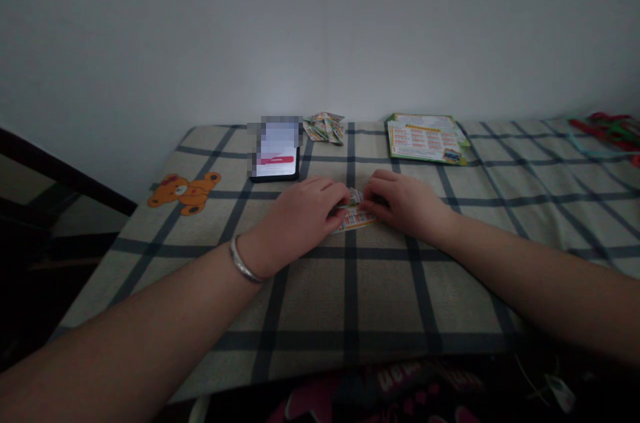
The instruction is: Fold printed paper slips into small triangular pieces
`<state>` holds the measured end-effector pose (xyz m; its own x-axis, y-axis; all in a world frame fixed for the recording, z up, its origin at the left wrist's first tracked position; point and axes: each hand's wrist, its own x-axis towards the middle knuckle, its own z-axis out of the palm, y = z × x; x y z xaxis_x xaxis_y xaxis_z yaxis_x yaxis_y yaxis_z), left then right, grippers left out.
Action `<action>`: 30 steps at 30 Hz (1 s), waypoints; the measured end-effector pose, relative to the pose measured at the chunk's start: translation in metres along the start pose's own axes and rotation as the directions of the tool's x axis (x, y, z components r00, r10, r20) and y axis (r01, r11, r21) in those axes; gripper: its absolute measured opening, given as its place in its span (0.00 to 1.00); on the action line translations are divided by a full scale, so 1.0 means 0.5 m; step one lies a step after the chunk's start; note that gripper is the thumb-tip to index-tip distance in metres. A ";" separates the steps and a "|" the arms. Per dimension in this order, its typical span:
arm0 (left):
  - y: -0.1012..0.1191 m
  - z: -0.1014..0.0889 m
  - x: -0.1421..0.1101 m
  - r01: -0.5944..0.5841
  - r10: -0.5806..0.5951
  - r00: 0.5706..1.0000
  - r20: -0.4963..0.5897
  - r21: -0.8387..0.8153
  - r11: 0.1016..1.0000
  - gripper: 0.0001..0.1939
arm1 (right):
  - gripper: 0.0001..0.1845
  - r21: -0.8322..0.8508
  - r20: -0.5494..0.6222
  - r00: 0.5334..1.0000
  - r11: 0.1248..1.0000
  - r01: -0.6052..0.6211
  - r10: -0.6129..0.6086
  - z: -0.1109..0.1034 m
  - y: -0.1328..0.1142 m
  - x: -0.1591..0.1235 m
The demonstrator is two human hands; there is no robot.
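Between my two hands lies a small printed paper (354, 219), partly folded, with red and yellow print, low on the checked tablecloth. My left hand (310, 215), a silver bangle on its wrist, pinches the paper's left side with thumb and fingers. On the opposite side my right hand (400, 201) is closed on the paper's right part. The fingers cover much of the sheet, so its full shape is hidden. Just beyond, a folded paper piece (325, 128) with similar print rests near the wall.
A lit phone (276, 159) lies behind my left hand. To the right is a stack of printed sheets (425, 141). An orange bear cutout (185, 192) lies left on the checked tablecloth (320, 303). Red and green items (613, 129) sit at the far right, and a wall (320, 29) borders the back.
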<state>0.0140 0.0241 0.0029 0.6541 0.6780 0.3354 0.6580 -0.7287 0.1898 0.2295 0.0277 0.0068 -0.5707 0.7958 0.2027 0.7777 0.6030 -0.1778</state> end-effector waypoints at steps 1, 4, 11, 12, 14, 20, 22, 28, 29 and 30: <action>0.000 0.000 -0.001 0.003 -0.003 1.000 0.008 0.000 1.000 0.04 | 0.09 -0.016 0.003 1.000 1.000 0.007 -0.007 0.000 -0.001 0.001; -0.001 -0.001 -0.002 -0.014 0.014 0.999 0.034 0.000 1.000 0.05 | 0.09 -0.033 0.006 1.000 0.999 0.013 -0.013 0.001 -0.003 0.002; -0.002 -0.009 -0.002 -0.109 0.105 0.992 0.067 0.067 0.992 0.08 | 0.09 0.008 -0.019 1.000 1.000 0.011 -0.011 0.004 -0.003 0.002; -0.002 -0.009 -0.002 -0.144 0.140 0.988 0.057 0.078 0.986 0.08 | 0.08 0.013 -0.021 1.000 1.000 0.010 -0.010 0.005 -0.003 0.002; -0.005 -0.007 -0.003 -0.233 0.231 0.973 0.028 0.111 0.966 0.09 | 0.08 0.025 -0.031 1.000 1.000 0.005 -0.004 0.006 -0.001 0.002; -0.013 -0.004 -0.002 -0.344 0.342 0.939 0.041 0.164 0.925 0.10 | 0.08 0.017 -0.045 0.999 1.000 0.016 -0.015 0.011 0.001 0.002; -0.014 -0.007 0.000 -0.372 0.368 0.928 0.057 0.165 0.913 0.10 | 0.08 0.011 -0.049 0.999 1.000 0.016 -0.016 0.012 0.002 0.003; -0.008 -0.019 0.004 -0.399 0.394 0.917 0.068 0.173 0.900 0.10 | 0.04 0.145 -0.096 0.991 0.983 0.110 -0.096 0.012 0.018 -0.002; -0.007 -0.021 0.003 -0.393 0.386 0.920 0.072 0.179 0.902 0.10 | 0.05 0.167 -0.110 0.982 0.971 0.172 -0.155 0.010 0.021 -0.004; -0.006 -0.021 0.003 -0.388 0.380 0.922 0.081 0.183 0.903 0.10 | 0.06 0.175 -0.122 0.967 0.954 0.243 -0.224 0.008 0.024 -0.006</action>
<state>0.0088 0.0264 0.0127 0.8827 0.3561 0.3067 0.4088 -0.9037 -0.1275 0.2395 0.0326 0.0002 -0.6940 0.6274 0.3532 0.5568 0.7787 -0.2891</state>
